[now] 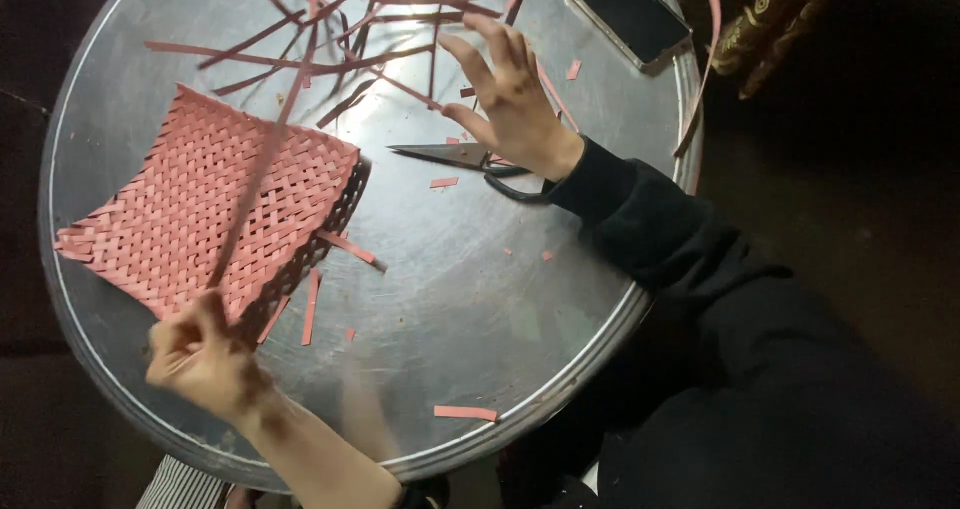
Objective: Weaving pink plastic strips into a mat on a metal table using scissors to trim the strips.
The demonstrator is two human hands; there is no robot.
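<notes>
My left hand (200, 354) is at the near left rim of the round metal tray (470, 299), pinching the end of a long pink paper strip (262, 164). The strip is blurred and runs up across a woven pink paper mat (190, 204) lying on the tray's left half. My right hand (510, 89), in a black sleeve, hovers with its fingers spread over a loose pile of pink strips (370, 29) at the far side. Black-handled scissors (460, 156) lie just below that hand, blades pointing left.
A phone (628, 14) with a dark screen lies face up at the tray's far right rim. Short pink offcuts (465, 412) are scattered over the tray. One strip (700, 79) hangs over the right edge. The surroundings are dark.
</notes>
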